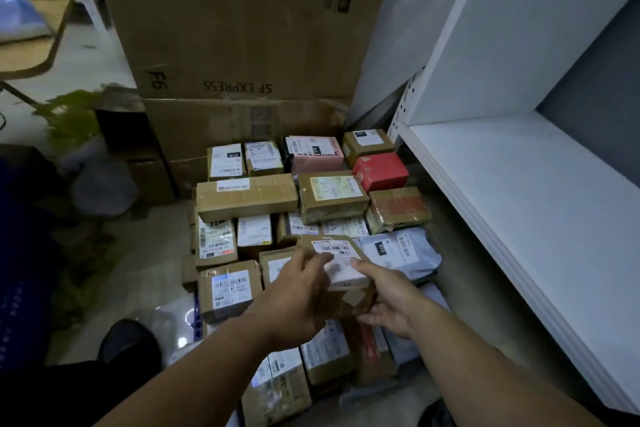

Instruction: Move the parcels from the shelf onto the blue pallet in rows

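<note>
Parcels [311,205] left of shelf [519,205] (cartons [242,45] behind).

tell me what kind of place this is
Probably a courier parcel room or pickup point: labelled parcels lie packed in rows, a big SF Express carton stands behind them, a white shelf is on the right, and the left hand and right hand hold one more box.
</note>
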